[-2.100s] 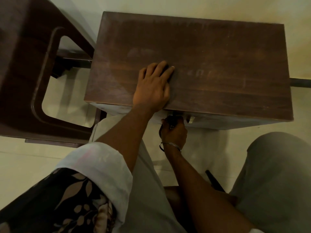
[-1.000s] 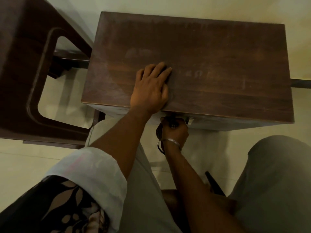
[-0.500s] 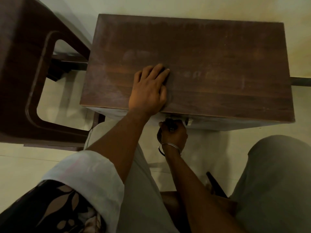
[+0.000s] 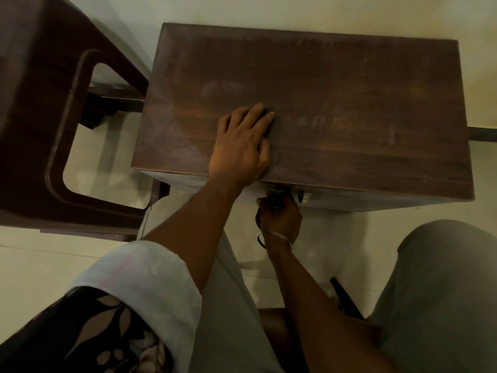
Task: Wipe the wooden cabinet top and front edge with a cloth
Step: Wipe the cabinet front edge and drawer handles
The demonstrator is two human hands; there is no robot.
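As your left hand lay flat, your right hand gripped a dark thing just below it, and the top looked mostly unwiped.

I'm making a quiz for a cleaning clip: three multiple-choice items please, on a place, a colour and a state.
1. Where does the left hand lie? A on the cabinet top B in a pocket C on a shelf
2. What colour is the chair? A white B dark brown C green
3. How is the right hand? A flat, open B curled round something dark C out of sight
Answers: 1 A, palm flat on the wood; 2 B, dark like the cabinet; 3 B, fingers curled at the front edge.
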